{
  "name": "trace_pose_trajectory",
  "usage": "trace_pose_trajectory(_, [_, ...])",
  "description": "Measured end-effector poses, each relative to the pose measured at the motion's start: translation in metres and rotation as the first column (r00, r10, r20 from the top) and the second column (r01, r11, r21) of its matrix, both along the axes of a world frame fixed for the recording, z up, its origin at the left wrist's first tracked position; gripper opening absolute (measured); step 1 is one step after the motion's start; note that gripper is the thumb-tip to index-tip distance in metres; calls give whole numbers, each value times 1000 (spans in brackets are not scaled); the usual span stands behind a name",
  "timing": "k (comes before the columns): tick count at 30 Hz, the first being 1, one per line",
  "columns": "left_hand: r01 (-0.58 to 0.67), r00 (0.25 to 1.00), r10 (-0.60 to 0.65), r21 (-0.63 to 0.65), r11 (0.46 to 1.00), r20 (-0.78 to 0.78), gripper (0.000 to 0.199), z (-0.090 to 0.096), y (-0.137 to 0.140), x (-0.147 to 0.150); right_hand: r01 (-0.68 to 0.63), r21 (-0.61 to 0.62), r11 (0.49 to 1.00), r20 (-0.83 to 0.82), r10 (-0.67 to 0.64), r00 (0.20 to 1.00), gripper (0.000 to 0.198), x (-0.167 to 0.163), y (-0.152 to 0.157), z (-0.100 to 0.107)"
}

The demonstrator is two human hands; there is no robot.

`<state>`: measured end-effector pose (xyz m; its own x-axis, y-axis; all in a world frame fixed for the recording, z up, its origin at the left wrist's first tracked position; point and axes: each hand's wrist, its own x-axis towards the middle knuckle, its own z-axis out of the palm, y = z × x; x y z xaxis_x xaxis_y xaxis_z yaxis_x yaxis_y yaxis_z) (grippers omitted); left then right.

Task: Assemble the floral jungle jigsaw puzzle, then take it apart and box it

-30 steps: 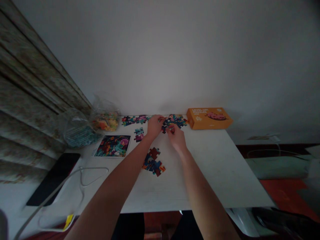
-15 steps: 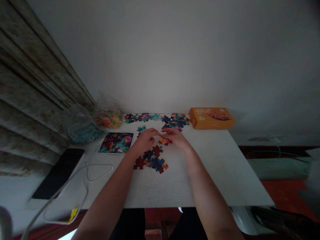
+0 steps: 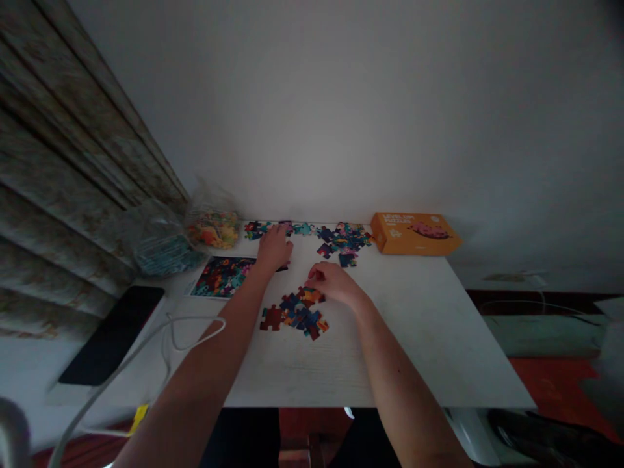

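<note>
My left hand (image 3: 275, 248) reaches to the row of jigsaw pieces (image 3: 258, 229) along the back of the table. Its fingers stretch forward over the pinkish pieces there, and whether they pinch one is hidden. My right hand (image 3: 336, 283) is nearer, at the top of a loose cluster of blue and red pieces (image 3: 299, 313). Its fingers are curled, with the tips at the edge of an orange puzzle piece (image 3: 312, 298). Beneath my left wrist lies the printed reference picture (image 3: 221, 276), partly covered.
More joined pieces (image 3: 344, 237) lie at the back beside an orange puzzle box (image 3: 414, 234). Plastic bags of pieces (image 3: 214, 229) stand at the back left. A black phone-like slab (image 3: 114, 335) and a white cable (image 3: 168, 318) lie on the left.
My left hand has moved away from the right hand, forward to the back row. My right hand has come nearer, and the orange piece now lies at the cluster.
</note>
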<state>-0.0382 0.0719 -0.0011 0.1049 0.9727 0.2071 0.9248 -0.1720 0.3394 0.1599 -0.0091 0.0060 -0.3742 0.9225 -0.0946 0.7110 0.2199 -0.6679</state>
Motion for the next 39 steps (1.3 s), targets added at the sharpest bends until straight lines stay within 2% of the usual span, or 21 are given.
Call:
trace_pose_trajectory(3, [16, 997, -20, -57, 998, -75, 47, 6, 17, 3, 9, -7, 1000, -14, -9, 1000, 10, 1, 0, 1])
trace_pose_trajectory(6, [23, 988, -39, -103, 994, -150, 47, 5, 23, -4, 27, 1, 1000, -1, -27, 1000, 11, 4, 0, 3])
trace_pose_trajectory(14, [-149, 965, 116, -127, 981, -235, 57, 2, 9, -26, 44, 23, 999, 25, -44, 999, 12, 7, 1, 2])
trace_pose_trajectory(18, [-145, 958, 118, -87, 986, -261, 54, 0, 7, -21, 47, 42, 998, 43, -49, 998, 13, 7, 2, 1])
trace_pose_trajectory(23, [11, 969, -39, -114, 993, -244, 54, 0, 11, -5, 55, 46, 997, 42, -57, 998, 14, 8, 2, 1])
trace_pose_trajectory(28, [90, 972, -115, -128, 988, -207, 43, 0, 14, 9, 73, 43, 996, 59, -75, 995, 15, 9, 4, -1])
trace_pose_trajectory(33, [80, 978, -97, -96, 992, -186, 27, 2, 20, 18, 60, 60, 996, 83, -65, 994, 15, 9, 4, -2])
trace_pose_trajectory(39, [16, 999, -20, -70, 997, -50, 25, 16, 26, 25, 78, 49, 996, 71, -82, 994, 14, 9, 3, 0])
